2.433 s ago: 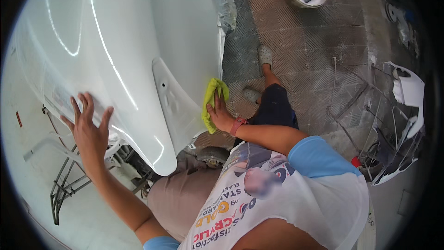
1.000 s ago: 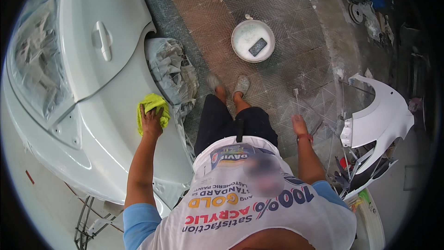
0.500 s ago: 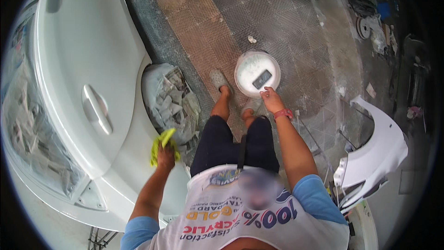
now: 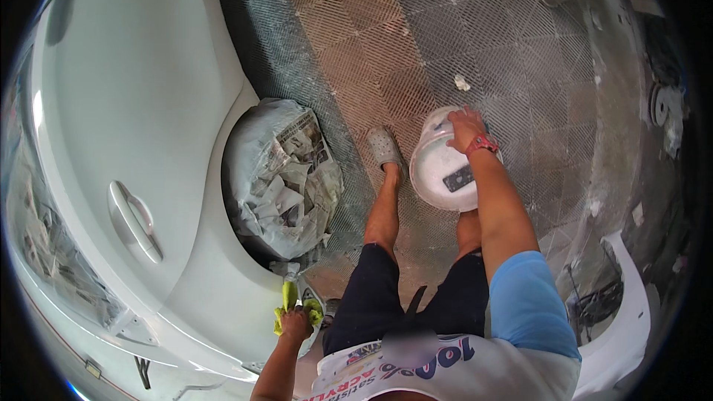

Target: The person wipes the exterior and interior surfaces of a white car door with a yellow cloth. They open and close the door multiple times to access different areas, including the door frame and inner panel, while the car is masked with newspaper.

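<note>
My left hand [image 4: 297,324] is closed around a bright yellow-green cloth [image 4: 288,295], low beside the white car's [image 4: 148,126] rear wheel arch. A round, pale bucket [image 4: 417,182] stands on the floor by my feet, its inside whitish. Within its rim shows a dark rectangular block [image 4: 458,178]. My right hand [image 4: 466,128] reaches to the far side of the bucket, fingers bent over a pale rounded part [image 4: 437,123] there. Whether that part is the bucket's wall or a separate container, I cannot tell. My right forearm covers the bucket's right side.
Plastic and newspaper cover the car's wheel [image 4: 286,178]. A door handle [image 4: 135,223] stands out from the car's side. A loose white curved panel [image 4: 631,297] stands at the right. A small pale scrap [image 4: 462,82] lies on the textured floor mat [image 4: 356,22].
My right hand has moved from the bucket's near edge to its far side. My left hand, still with the cloth, is lower along the car. The whole view has shifted.
</note>
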{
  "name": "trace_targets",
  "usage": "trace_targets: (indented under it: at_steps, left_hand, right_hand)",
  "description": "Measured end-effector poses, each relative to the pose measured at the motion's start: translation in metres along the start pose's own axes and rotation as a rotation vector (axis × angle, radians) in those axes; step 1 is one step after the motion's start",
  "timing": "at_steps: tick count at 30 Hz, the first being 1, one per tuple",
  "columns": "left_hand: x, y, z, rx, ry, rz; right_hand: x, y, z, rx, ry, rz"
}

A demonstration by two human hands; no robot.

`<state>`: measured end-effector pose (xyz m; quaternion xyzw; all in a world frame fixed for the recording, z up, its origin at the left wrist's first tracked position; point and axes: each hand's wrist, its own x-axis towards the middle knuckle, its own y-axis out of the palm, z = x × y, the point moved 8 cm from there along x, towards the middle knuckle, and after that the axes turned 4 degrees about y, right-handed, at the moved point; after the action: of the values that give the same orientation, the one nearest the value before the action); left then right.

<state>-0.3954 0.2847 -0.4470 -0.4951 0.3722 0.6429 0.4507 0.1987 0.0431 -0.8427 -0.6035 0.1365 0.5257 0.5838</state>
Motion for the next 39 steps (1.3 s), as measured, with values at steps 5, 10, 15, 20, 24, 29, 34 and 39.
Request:
trace_targets:
  at_steps: [5, 10, 15, 20, 24, 29, 34, 39]
  left_hand:
    - [-0.005, 0.010, -0.032, -0.094, -0.031, 0.007]
    - [-0.021, -0.005, -0.053, -0.125, -0.102, -0.072]
    - [-0.040, -0.009, -0.080, -0.119, -0.138, -0.042]
    - [-0.053, 0.012, -0.100, -0.172, -0.176, -0.068]
    - [-0.059, 0.015, -0.111, -0.090, -0.161, -0.363]
    - [-0.055, 0.028, -0.116, -0.122, -0.130, -0.351]
    - [-0.069, 0.019, -0.089, -0.151, -0.126, -0.409]
    - [-0.096, -0.023, -0.026, -0.096, -0.235, -0.570]
  right_hand:
    - [-0.018, -0.010, -0.029, 0.150, 0.054, 0.011]
    - [-0.111, 0.023, -0.091, 0.481, 0.488, -0.282]
    - [-0.188, 0.108, -0.082, 1.042, 0.442, 0.110]
    - [-0.212, 0.070, -0.042, 0.866, 0.330, 0.071]
    - [-0.237, 0.043, -0.091, 1.005, 0.359, 0.008]
    - [-0.272, 0.059, -0.155, 1.133, 0.487, -0.078]
    - [-0.268, 0.075, -0.227, 1.260, 0.674, -0.137]
    - [-0.270, 0.099, -0.302, 1.636, 0.772, -0.246]
